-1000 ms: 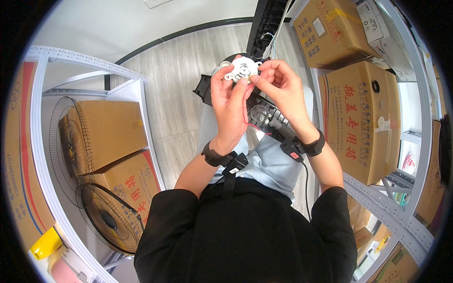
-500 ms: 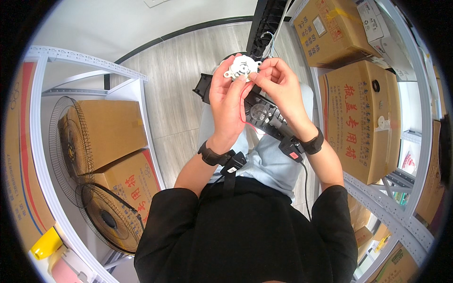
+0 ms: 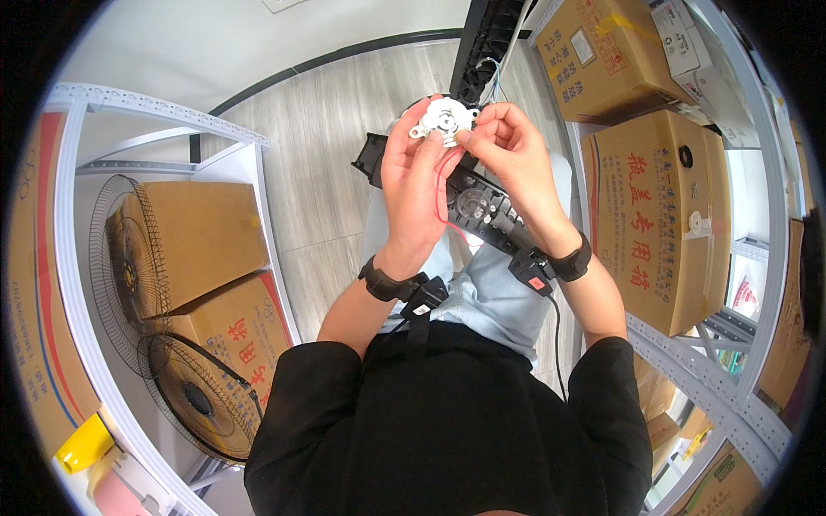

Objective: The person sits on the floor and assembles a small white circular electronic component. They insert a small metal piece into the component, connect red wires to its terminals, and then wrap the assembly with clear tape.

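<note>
A round white plastic part with small side lugs (image 3: 445, 114) is held up between my hands, above my knees. My left hand (image 3: 407, 185) grips it from the left, fingers behind and thumb on the front. The thumb and forefinger of my right hand (image 3: 519, 159) pinch at its lower right edge; whatever small piece lies between them is hidden. From near the part a thin red wire (image 3: 440, 205) loops down past my left palm. Across my lap lies a long black plastic housing (image 3: 482, 209) with a clear round piece in it, partly covered by my right forearm.
A black upright frame with loose wires (image 3: 489, 73) stands just beyond my hands. Shelving with cardboard boxes (image 3: 658, 224) rises on the right. Wire fan guards (image 3: 129, 267) lean against more boxes on the left shelf. A black cable (image 3: 557, 344) hangs from my right wrist.
The white part has turned and tilted slightly, and my left thumb has moved up a little on its front. The right hand keeps nearly the same place at its edge.
</note>
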{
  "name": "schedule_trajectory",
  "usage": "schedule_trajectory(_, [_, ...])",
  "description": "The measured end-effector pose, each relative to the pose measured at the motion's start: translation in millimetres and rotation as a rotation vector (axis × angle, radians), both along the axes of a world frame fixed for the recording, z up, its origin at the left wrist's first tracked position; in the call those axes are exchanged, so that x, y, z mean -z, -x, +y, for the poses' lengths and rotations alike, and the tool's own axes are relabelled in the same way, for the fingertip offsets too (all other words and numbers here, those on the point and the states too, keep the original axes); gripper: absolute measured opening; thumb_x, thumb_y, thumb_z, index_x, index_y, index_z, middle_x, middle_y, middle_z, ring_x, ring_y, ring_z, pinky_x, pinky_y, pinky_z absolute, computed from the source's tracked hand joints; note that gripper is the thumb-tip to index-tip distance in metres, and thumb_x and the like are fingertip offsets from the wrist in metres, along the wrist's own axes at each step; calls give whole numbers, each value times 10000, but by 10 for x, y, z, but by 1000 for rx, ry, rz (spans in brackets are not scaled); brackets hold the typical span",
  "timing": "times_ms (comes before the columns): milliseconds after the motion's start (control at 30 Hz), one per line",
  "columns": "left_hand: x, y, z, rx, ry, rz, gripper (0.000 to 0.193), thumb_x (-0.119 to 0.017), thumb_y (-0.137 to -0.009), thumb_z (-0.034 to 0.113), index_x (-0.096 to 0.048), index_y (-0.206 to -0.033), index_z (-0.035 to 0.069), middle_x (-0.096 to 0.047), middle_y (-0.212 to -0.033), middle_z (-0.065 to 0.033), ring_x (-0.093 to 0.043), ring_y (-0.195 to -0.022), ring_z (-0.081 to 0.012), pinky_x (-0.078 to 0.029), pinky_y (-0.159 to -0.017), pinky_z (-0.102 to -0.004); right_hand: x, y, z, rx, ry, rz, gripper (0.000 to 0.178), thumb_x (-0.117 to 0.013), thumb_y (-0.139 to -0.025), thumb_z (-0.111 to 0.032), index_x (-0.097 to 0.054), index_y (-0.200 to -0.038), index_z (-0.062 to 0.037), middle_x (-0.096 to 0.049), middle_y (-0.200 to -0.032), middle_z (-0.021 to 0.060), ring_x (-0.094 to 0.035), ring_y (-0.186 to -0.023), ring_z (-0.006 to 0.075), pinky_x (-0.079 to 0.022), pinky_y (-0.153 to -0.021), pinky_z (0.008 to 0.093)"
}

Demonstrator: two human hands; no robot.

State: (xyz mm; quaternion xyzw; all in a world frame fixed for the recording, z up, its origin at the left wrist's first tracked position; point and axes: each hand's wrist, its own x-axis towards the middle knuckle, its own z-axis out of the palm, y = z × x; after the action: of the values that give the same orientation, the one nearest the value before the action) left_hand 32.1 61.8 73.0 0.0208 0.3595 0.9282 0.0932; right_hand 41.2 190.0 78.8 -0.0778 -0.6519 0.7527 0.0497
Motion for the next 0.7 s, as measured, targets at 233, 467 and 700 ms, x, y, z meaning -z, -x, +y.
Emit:
schedule_trajectory(233, [10, -6, 16, -21, 13, 6, 365, -429, -962, 5, -418, -1327, 7, -522, -1291, -147, -571, -1130, -227, -507, -964, -369, 9, 7, -4, -13, -2, 60, 224, -715, -802, -33, -549, -953, -37, -599, -755, -32, -546, -675, 16, -437, -639, 170])
schedule_trajectory(467, [-7, -7, 7, -19, 18, -4, 366, -425, -953, -13, -426, -1318, -7, -560, -1212, -156, -593, -1076, -210, -524, -927, -357, -20, -42, -41, 3, -204, 183, 120, -686, -802, -16, -644, -912, -41, -565, -744, -61, -486, -639, -2, -393, -581, 158])
schedule_trajectory(700, [2, -12, -24, -14, 49, 19, 417, -435, -947, -3, -393, -1362, -13, -504, -1322, -178, -558, -1154, -258, -490, -980, -388, -50, -65, -40, 39, -512, 290, 129, -678, -807, -42, -684, -935, -57, -536, -718, -23, -477, -589, 36, -382, -521, 190])
